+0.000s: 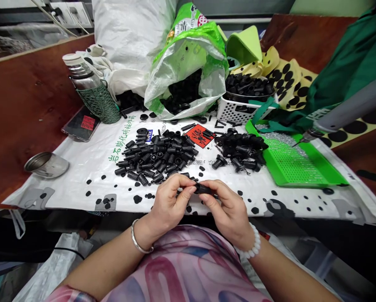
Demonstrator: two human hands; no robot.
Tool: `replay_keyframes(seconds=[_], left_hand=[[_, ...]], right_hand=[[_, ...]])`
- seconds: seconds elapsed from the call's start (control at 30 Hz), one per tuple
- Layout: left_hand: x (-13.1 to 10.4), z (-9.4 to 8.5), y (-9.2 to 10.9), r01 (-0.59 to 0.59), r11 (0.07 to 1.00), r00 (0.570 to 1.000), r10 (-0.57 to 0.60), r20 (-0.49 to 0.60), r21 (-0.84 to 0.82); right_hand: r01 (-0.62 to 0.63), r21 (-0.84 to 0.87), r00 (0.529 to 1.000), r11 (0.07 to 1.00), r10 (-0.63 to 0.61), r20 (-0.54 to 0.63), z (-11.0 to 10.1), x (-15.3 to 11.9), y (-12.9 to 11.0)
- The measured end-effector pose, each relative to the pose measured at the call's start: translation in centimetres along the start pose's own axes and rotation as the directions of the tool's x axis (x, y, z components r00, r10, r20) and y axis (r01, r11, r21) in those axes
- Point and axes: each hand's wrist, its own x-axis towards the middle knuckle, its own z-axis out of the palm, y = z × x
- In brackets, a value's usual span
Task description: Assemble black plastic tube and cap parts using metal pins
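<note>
Near the table's front edge, my right hand (227,207) holds a black plastic part (203,188) between thumb and fingers. My left hand (172,201) is pinched at the part's left end; whether it grips a separate small piece there is too small to tell. Just beyond my hands lies a pile of black cylindrical parts (159,155). To its right is a second heap of black parts (240,147), some with metal screws. A green tray (304,167) of small silvery pieces stands further right, with the tip of a grey screwdriver tool (348,109) above it.
At the back are an open green-white bag (203,84) and a white basket (238,111), both with black parts. On the left stand a metal cup (46,164), a thermos (96,96) and a phone (81,123). Yellow sheets with black discs (288,84) lie back right.
</note>
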Motion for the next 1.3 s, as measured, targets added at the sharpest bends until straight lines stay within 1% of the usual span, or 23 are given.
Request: replay_keyframes(seconds=[0.07, 0.17, 0.23, 0.27, 0.33, 0.4, 0.5, 0.57, 0.6, 0.63, 0.7, 0.77, 0.8, 0.83, 0.9, 0.97, 1.07, 1.13, 1.2, 1.3], left_hand=[[0.1, 0.0, 0.0, -0.057, 0.998, 0.998, 0.057, 0.004, 0.026], [0.2, -0.1, 0.0, -0.124, 0.991, 0.992, 0.123, 0.031, 0.055], [0.2, -0.2, 0.0, -0.151, 0.987, 0.987, 0.147, 0.06, 0.061], [0.2, -0.3, 0.0, -0.156, 0.986, 0.986, 0.151, 0.075, 0.058], [0.2, -0.3, 0.0, -0.146, 0.988, 0.985, 0.141, 0.099, 0.048], [0.2, -0.3, 0.0, -0.116, 0.992, 0.987, 0.111, 0.114, 0.044], [0.3, -0.1, 0.0, -0.069, 0.997, 0.993, 0.064, 0.102, 0.044], [0.3, 0.0, 0.0, -0.045, 0.998, 0.996, 0.042, 0.081, 0.032], [0.3, 0.1, 0.0, -0.036, 0.999, 0.997, 0.034, 0.071, 0.026], [0.3, 0.1, 0.0, -0.03, 0.999, 0.998, 0.029, 0.064, 0.019], [0.3, 0.1, 0.1, -0.031, 0.999, 0.998, 0.031, 0.06, 0.014], [0.2, 0.0, 0.1, -0.041, 0.999, 0.997, 0.039, 0.067, 0.016], [0.2, 0.0, 0.2, -0.045, 0.999, 0.997, 0.044, 0.071, 0.016], [0.2, -0.1, 0.3, -0.05, 0.999, 0.996, 0.049, 0.07, 0.014], [0.3, -0.2, 0.5, -0.059, 0.998, 0.997, 0.059, 0.055, 0.008], [0.4, -0.3, 0.7, -0.063, 0.998, 0.997, 0.063, 0.036, -0.013], [0.6, -0.5, 1.0, -0.038, 0.996, 0.999, 0.039, 0.013, -0.082], [0.6, -0.7, 1.0, -0.011, 0.995, 1.0, 0.011, 0.004, -0.099], [0.6, -0.9, 0.8, 0.01, 0.997, 1.0, -0.01, 0.004, -0.075], [0.7, -1.2, 0.7, 0.03, 0.998, 1.0, -0.03, -0.009, -0.06]], right_hand=[[-0.158, 0.15, 0.987, 0.976, 0.151, 0.053, 0.1, -0.2, 0.0], [-0.375, 0.342, 0.927, 0.862, 0.337, 0.166, 0.0, -0.2, -0.1], [-0.48, 0.414, 0.877, 0.774, 0.409, 0.253, -0.1, -0.1, -0.1], [-0.515, 0.434, 0.857, 0.739, 0.425, 0.292, -0.3, -0.1, -0.1], [-0.549, 0.45, 0.834, 0.704, 0.432, 0.343, -0.5, 0.0, -0.2], [-0.549, 0.439, 0.834, 0.712, 0.43, 0.345, -0.6, 0.0, -0.3], [-0.5, 0.426, 0.865, 0.754, 0.422, 0.269, -0.5, -0.2, -0.4], [-0.472, 0.464, 0.881, 0.75, 0.419, 0.22, -0.1, -0.3, -0.4], [-0.473, 0.504, 0.879, 0.723, 0.426, 0.214, 0.1, -0.4, -0.4], [-0.484, 0.555, 0.87, 0.676, 0.44, 0.222, 0.4, -0.4, -0.4], [-0.527, 0.652, 0.833, 0.545, 0.485, 0.268, 0.8, -0.3, -0.4], [-0.568, 0.702, 0.791, 0.43, 0.523, 0.319, 1.1, -0.2, -0.6], [-0.581, 0.709, 0.776, 0.399, 0.533, 0.336, 1.1, -0.1, -0.7], [-0.588, 0.71, 0.77, 0.387, 0.536, 0.345, 1.1, 0.0, -0.8], [-0.577, 0.706, 0.783, 0.412, 0.524, 0.335, 1.0, 0.2, -0.9], [-0.544, 0.694, 0.813, 0.472, 0.501, 0.297, 0.8, 0.5, -1.0], [-0.485, 0.673, 0.858, 0.559, 0.452, 0.243, 0.6, 0.9, -1.0], [-0.454, 0.659, 0.881, 0.599, 0.41, 0.235, 0.7, 1.2, -0.9], [-0.438, 0.634, 0.895, 0.637, 0.373, 0.244, 0.9, 1.3, -0.9], [-0.445, 0.574, 0.895, 0.687, 0.348, 0.278, 1.3, 1.5, -1.1]])
